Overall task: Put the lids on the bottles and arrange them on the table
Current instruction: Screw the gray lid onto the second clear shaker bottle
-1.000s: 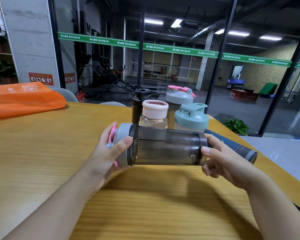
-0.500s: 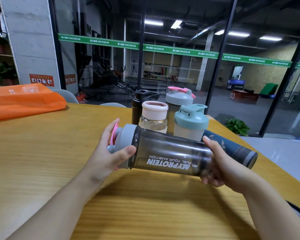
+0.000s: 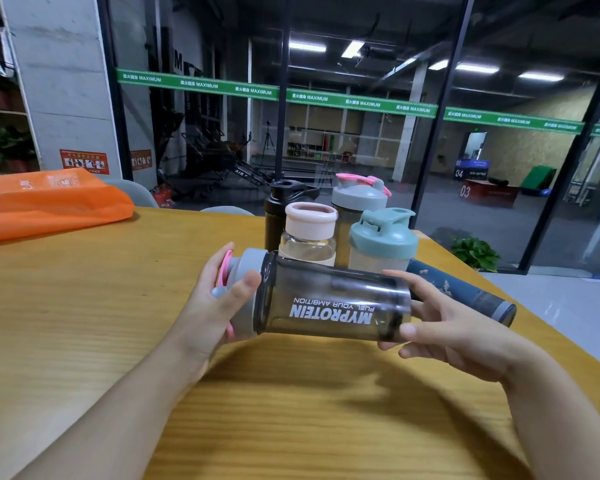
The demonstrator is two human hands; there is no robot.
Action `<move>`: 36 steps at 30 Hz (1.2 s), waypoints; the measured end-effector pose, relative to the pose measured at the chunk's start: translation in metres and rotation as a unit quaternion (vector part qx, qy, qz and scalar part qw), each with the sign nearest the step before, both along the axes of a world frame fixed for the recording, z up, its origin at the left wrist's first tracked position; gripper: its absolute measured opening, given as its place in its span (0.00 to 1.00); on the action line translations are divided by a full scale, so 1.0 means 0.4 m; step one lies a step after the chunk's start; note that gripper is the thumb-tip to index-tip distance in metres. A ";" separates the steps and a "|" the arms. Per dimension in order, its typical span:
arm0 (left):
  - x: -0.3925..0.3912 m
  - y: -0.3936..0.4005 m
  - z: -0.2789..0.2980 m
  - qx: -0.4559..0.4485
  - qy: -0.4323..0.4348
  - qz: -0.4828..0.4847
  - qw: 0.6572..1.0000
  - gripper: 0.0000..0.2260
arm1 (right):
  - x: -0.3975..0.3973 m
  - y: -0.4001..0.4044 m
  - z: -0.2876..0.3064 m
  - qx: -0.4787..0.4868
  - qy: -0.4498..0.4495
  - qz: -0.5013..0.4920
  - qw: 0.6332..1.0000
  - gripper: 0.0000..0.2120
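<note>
I hold a smoky grey shaker bottle (image 3: 329, 299) sideways above the wooden table (image 3: 84, 323), its white lettering upside down. My left hand (image 3: 215, 306) wraps its grey lid with pink flip cap (image 3: 246, 271). My right hand (image 3: 440, 317) grips the bottle's base. Behind it stand a black bottle (image 3: 278, 213), a clear bottle with a pale pink lid (image 3: 309, 233), a grey-lidded bottle with pink cap (image 3: 359, 199) and a teal-lidded shaker (image 3: 383, 240), all upright with lids on. A dark blue flask (image 3: 465, 292) lies on its side at the right.
An orange bag (image 3: 49, 202) lies at the table's far left. The table's right edge (image 3: 534, 334) runs diagonally close to the flask. Glass walls stand behind the table, and a potted plant (image 3: 475, 252) sits on the floor beyond.
The held bottle has turned about its long axis, so its white lettering now faces me. It stays sideways between both hands.
</note>
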State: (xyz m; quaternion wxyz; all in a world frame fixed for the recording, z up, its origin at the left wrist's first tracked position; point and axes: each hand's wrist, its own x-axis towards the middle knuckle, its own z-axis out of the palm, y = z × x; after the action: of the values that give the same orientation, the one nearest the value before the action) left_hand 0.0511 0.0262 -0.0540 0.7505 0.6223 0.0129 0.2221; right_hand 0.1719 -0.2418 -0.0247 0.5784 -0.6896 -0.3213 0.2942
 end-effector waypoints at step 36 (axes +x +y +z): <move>0.010 -0.002 -0.015 0.069 -0.015 0.030 0.997 0.39 | -0.006 0.043 -0.018 -0.090 -0.013 -0.071 0.993 0.34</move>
State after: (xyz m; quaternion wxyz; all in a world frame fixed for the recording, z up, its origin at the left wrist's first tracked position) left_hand 0.0549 0.0252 -0.0600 0.6987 0.6689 0.0047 0.2539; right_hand 0.1694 -0.2245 -0.0319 0.5293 -0.7635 -0.2516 0.2713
